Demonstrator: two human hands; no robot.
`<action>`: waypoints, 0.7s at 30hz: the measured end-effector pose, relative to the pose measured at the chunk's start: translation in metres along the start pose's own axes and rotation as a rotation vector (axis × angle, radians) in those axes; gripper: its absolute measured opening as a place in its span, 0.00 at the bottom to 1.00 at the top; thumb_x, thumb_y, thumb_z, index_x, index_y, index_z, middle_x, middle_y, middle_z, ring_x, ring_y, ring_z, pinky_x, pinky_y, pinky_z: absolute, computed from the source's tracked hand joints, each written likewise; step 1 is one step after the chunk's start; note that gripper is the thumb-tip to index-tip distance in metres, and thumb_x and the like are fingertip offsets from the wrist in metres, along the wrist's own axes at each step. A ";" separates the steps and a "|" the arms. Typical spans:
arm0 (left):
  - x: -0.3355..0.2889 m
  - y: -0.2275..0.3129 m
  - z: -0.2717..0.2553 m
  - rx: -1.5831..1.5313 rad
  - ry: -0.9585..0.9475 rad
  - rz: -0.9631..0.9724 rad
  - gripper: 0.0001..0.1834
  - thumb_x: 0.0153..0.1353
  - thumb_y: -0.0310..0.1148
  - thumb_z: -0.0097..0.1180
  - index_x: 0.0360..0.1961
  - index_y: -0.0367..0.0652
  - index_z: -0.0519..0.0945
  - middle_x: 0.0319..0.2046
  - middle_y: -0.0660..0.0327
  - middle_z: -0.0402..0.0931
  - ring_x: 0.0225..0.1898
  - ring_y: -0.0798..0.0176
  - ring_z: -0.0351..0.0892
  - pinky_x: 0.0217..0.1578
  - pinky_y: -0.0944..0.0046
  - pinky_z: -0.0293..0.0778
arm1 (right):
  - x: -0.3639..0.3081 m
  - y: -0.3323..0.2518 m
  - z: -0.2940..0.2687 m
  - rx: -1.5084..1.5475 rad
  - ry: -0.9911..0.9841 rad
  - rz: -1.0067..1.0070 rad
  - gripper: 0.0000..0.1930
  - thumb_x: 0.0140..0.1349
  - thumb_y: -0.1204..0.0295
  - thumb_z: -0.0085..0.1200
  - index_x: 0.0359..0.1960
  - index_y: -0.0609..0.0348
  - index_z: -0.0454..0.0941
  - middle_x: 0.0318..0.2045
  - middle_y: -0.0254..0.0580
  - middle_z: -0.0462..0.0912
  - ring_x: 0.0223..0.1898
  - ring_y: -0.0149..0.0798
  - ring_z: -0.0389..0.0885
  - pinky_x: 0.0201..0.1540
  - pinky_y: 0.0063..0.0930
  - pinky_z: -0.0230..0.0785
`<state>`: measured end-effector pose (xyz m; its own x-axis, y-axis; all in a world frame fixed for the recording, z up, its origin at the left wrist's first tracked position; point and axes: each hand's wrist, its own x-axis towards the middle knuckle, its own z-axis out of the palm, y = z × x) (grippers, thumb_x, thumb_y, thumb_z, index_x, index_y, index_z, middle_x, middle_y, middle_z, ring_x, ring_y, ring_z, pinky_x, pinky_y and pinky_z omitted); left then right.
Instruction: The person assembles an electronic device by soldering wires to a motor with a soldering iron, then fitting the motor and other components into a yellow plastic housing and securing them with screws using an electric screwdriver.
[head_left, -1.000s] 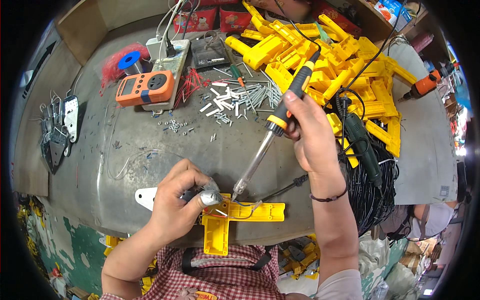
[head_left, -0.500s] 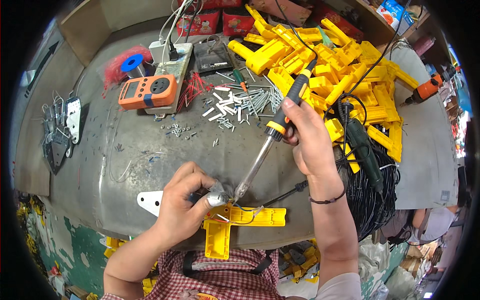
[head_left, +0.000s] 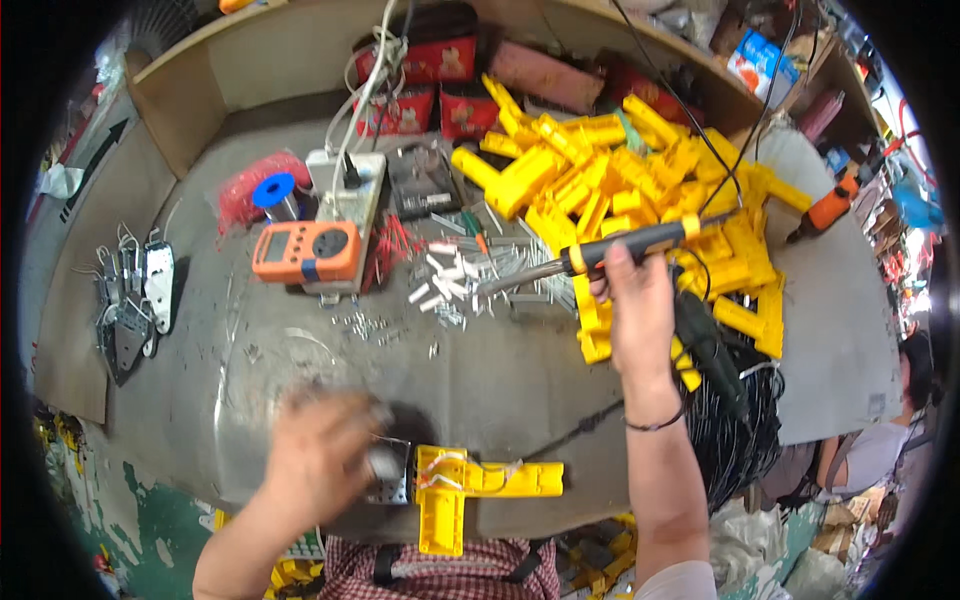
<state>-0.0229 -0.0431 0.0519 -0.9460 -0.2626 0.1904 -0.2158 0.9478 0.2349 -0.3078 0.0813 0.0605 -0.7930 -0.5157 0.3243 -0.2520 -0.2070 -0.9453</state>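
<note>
In my right hand [head_left: 640, 310] is a soldering iron [head_left: 592, 256] with a black and yellow handle. It is held nearly level, its metal shaft pointing left over small white tubes [head_left: 450, 280]. My left hand [head_left: 325, 450] is smeared by motion near the table's front edge, so its fingers cannot be read. Close beside it sits a T-shaped yellow plastic housing [head_left: 442, 525], open side up, with thin wires [head_left: 440, 462] inside. A perforated metal plate [head_left: 398, 480] adjoins the housing's left end, partly hidden by my left hand. A black cable [head_left: 575, 430] leads off right from the housing.
Yellow housings [head_left: 640, 180] lie heaped at the back right. Below them are a green-black power tool [head_left: 708, 345] and coiled black cable [head_left: 735, 430]. An orange meter [head_left: 305, 252], a solder spool [head_left: 277, 195] and a power strip [head_left: 350, 190] stand back left, metal plates [head_left: 130, 300] at far left.
My right hand has lifted the soldering iron from the housing and swung it nearly level. My left hand has moved off the wires to the left. The view has shifted, showing more of the back.
</note>
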 end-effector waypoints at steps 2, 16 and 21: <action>-0.012 0.011 -0.007 -0.186 -0.159 0.070 0.33 0.38 0.42 0.65 0.48 0.40 0.73 0.52 0.54 0.69 0.53 0.53 0.69 0.58 0.50 0.56 | 0.003 0.003 0.023 -0.012 -0.053 -0.160 0.14 0.61 0.66 0.54 0.41 0.64 0.70 0.34 0.38 0.76 0.34 0.30 0.74 0.39 0.22 0.67; -0.027 0.000 -0.012 -0.052 -0.363 -0.021 0.42 0.35 0.48 0.68 0.52 0.38 0.68 0.59 0.50 0.59 0.60 0.51 0.59 0.56 0.42 0.52 | 0.033 0.027 0.083 -0.415 -0.585 0.019 0.17 0.53 0.68 0.58 0.42 0.65 0.74 0.42 0.51 0.78 0.36 0.49 0.78 0.42 0.36 0.69; -0.002 0.012 -0.010 -0.262 -0.163 0.006 0.45 0.31 0.47 0.70 0.51 0.38 0.67 0.62 0.46 0.54 0.61 0.46 0.56 0.55 0.43 0.54 | -0.044 0.023 -0.005 -0.466 -1.432 -0.094 0.16 0.56 0.56 0.55 0.36 0.57 0.79 0.36 0.47 0.78 0.41 0.47 0.74 0.45 0.37 0.65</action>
<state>-0.0208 -0.0327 0.0643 -0.9779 -0.2048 0.0419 -0.1606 0.8644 0.4765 -0.2817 0.1032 0.0242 0.3618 -0.9246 -0.1192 -0.6364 -0.1515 -0.7564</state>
